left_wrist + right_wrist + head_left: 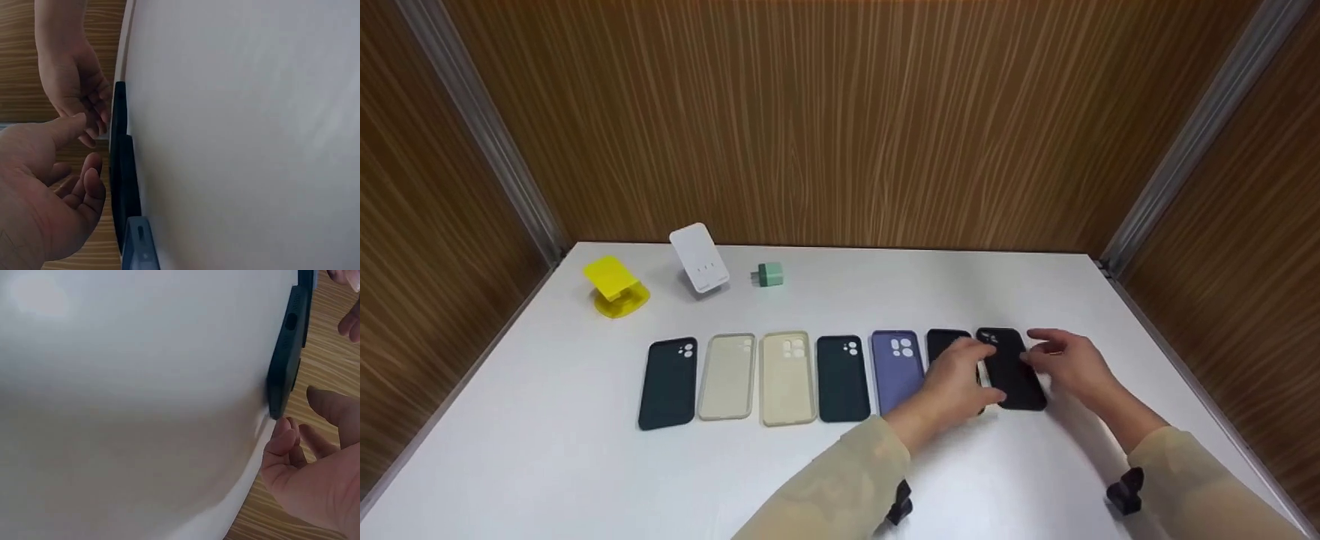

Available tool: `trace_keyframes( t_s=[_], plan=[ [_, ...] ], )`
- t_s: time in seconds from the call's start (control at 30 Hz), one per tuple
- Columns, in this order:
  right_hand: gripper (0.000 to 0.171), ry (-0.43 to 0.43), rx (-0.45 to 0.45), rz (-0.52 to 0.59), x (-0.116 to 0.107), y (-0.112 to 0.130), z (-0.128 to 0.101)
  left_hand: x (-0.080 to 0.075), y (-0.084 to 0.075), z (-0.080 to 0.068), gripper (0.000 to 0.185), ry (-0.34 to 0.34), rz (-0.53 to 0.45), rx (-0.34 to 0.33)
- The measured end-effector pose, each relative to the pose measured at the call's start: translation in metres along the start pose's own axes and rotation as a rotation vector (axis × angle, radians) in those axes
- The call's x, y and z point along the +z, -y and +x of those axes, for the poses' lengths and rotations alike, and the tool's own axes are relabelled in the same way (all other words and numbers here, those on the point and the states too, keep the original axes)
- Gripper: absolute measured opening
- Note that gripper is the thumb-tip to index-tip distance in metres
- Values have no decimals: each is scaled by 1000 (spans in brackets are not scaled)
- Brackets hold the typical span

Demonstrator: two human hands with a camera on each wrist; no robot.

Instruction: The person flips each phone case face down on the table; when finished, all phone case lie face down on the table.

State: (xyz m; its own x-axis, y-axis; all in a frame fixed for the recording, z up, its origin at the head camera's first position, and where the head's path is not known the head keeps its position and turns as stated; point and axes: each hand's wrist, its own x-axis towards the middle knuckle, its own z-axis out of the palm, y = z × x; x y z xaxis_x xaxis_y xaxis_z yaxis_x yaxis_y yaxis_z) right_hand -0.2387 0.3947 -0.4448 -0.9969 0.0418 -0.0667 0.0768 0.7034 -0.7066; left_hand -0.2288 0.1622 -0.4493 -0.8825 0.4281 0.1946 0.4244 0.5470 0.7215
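Observation:
A row of phone cases lies flat on the white table (585,472). The rightmost black phone case (1018,384) has its camera cutout at the far end. Above its left side and the neighbouring black phone case (946,340) hovers my left hand (949,384), thumb and fingers spread apart with nothing between them. My right hand (1069,366) is at the right edge of the rightmost case, its fingers loosely bent. In the right wrist view those fingers are close to the case's corner; whether they touch it I cannot tell. The left hand partly covers the purple phone case (894,375).
Farther left in the row are a dark green case (842,382), a cream case (787,382), a translucent pale case (727,379) and another dark green case (667,386). Behind stand a yellow holder (615,281), a white stand (699,256) and a green plug adapter (769,274). Wood-grain panels surround the table.

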Motion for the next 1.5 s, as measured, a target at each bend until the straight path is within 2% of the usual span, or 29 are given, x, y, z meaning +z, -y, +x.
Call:
trace_keyframes(
  t_s=[0.17,0.3,0.43,0.67,0.87,1.17,1.5],
  plan=[
    [54,-44,-65,12,9,15,0,-23,12,-5,58,-8,-17,34],
    [53,-23,-75,64,20,25,-1,-36,28,-9,56,3,-19,22],
    [50,6,-75,120,32,31,-1,-42,41,-13,55,27,-7,8],
    [53,57,-87,83,47,34,-1,-41,53,-16,58,105,28,19],
    [57,91,-106,48,50,34,-2,-41,56,-17,64,168,41,2],
    [56,95,-148,34,49,34,-3,-40,56,-18,67,173,43,-36],
    [54,90,-167,-32,49,35,-6,-38,54,-17,65,172,29,-38]
  ],
)
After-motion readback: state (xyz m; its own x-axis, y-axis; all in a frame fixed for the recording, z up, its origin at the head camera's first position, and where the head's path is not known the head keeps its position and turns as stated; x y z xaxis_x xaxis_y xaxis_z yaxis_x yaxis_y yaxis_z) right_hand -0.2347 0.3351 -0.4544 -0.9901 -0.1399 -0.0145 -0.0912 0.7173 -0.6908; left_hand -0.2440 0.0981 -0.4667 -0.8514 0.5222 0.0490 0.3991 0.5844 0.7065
